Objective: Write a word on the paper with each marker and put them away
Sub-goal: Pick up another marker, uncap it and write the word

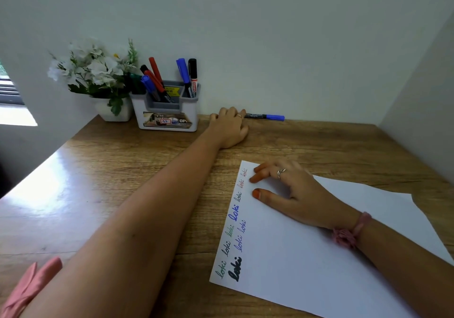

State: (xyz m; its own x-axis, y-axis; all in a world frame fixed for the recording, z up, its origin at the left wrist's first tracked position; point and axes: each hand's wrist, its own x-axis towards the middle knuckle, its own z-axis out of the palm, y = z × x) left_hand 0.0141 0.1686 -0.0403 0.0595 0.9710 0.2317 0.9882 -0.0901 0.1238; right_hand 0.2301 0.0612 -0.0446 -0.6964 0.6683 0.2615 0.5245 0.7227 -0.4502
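Head view: reaching the left hand (229, 127) far across the desk (98, 170) for the last blue marker (266, 116) lying by the wall – fingers curling at its dark end, grip hard to tell. Pressing the right hand (287, 190) flat, fingers spread, keeping the paper (319, 256) from sliding. Waiting nearby – the holder (168, 111), already storing the other markers.

The left hand (229, 127) reaches to the far edge of the bench (122, 170) and touches the blue marker (266, 116) lying there along the wall. The right hand (290, 190) rests with straight fingers on the paper (307, 256). The holder (167, 111) with markers stands at the far left corner.
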